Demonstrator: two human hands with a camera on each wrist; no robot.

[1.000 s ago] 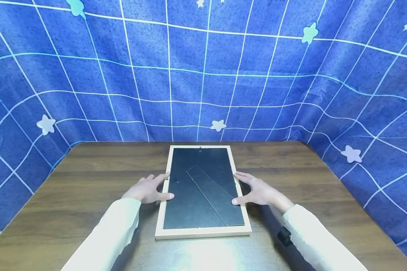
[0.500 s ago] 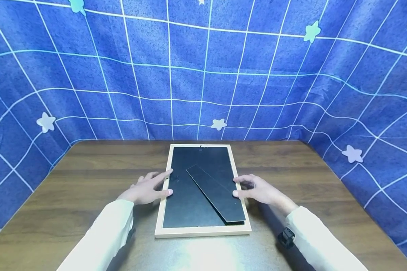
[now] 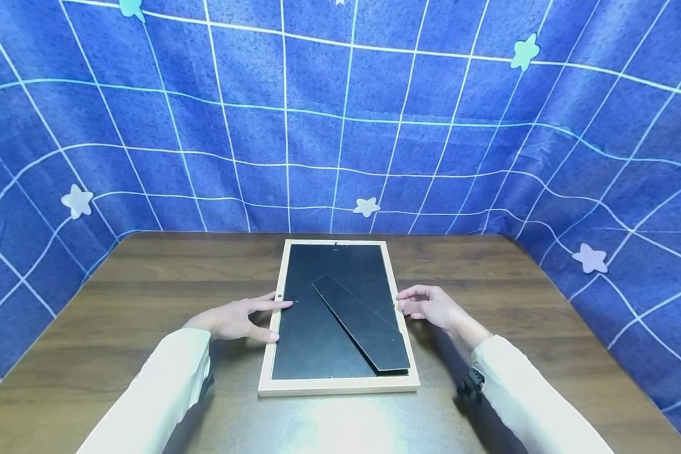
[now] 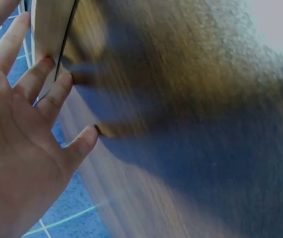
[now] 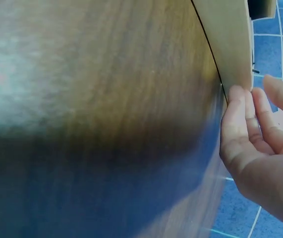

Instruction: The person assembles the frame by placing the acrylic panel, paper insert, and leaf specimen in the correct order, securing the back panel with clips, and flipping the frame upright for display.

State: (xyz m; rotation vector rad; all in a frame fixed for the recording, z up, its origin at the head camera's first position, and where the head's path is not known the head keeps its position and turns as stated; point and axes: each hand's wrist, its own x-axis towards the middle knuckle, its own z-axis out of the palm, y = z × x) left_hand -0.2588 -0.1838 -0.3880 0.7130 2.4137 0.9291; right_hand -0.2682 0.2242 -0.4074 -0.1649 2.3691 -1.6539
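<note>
1. Fingers [image 3: 268, 305] of the left hand [image 3: 234, 320] spread nearly straight, touching the rectangular pale wooden picture frame [image 3: 318, 386] and its flat black backing [image 3: 301, 343].
2. The right hand [image 3: 436, 309] touches the frame's right edge with bent fingers; whether they grip it, I cannot tell.
3. The frame lies back upward on the brown wood-grain counter [image 3: 176, 271].
4. A long black tapered stand [image 3: 366, 328] slants across the backing, wide end raised.

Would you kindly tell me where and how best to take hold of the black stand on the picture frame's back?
I would pinch the stand by its wide near end, coming from the near side, one finger beneath: that end looks raised over a dark gap, while the narrow far end seems flat on the backing.
</note>
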